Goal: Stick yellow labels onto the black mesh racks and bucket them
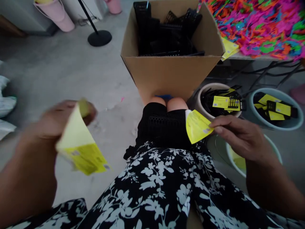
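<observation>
1. Nearest the camera, black cloth [152, 187] with white flowers, a plain black piece with a lattice band [164, 122] beyond.
2. Against the knees [177, 104], a brown cardboard box [171, 68], flat-sided, open-topped, crowded with hard-looking black pieces [162, 35], some gridded.
3. To its right, a tangle of flimsy, bright pieces [264, 28] in pink, orange, green and blue, heaped on a table [247, 57].
4. Below, a beige bucket [199, 103] and a blue bucket [300, 119], both with black goods and printed yellow tags [220, 102]; a pale-rimmed bucket [275, 149] partly blocked by the right forearm [271, 181].
5. Far left, a pink bucket [65, 22] near a black disc base [99, 38].
6. Left hand [51, 122], blurred, gripping curled yellow card stock [85, 156], pale-backed, above the floor [59, 70]; exact finger placement impossible to tell.
7. Right hand [240, 136], thumb and forefinger pinching one corner of a thin, bent yellow card [196, 125] beside the beige bucket.
</observation>
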Available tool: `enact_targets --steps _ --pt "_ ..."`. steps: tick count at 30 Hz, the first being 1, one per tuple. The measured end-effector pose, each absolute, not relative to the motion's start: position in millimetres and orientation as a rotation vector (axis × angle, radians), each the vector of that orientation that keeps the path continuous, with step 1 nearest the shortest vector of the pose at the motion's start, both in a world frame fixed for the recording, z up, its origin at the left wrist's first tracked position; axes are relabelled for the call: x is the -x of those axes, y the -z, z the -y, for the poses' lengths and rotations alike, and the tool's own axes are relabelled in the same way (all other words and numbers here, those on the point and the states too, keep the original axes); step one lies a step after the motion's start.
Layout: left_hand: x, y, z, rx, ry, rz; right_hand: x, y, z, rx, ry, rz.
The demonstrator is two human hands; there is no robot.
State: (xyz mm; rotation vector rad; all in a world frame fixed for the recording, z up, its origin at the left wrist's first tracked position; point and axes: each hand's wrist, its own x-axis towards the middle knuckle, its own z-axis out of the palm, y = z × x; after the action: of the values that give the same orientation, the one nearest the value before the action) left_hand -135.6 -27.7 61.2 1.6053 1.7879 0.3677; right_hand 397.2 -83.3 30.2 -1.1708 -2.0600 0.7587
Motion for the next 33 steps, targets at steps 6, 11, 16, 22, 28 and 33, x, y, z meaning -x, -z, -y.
enact_targets --steps 6,11,16,22,28,33 --pt "11 -16 41 -2.292 0.422 -1.214 -383 -17 95 1.105 -0.744 2.185" --pt "-28 10 50 -2.543 0.236 -1.274 -375 13 101 1.433 -0.579 1.8" --pt "-38 20 50 -2.647 0.159 -1.133 -370 30 103 1.462 -0.717 1.404" --pt "-9 -4 43 -2.554 -0.167 -1.097 -377 27 99 1.342 -0.761 1.059" --pt "17 -14 65 -2.782 -0.218 -1.275 -389 19 94 1.189 -0.767 0.857" --pt "14 23 80 -2.865 0.063 -0.928 -390 19 94 1.192 -0.81 0.884"
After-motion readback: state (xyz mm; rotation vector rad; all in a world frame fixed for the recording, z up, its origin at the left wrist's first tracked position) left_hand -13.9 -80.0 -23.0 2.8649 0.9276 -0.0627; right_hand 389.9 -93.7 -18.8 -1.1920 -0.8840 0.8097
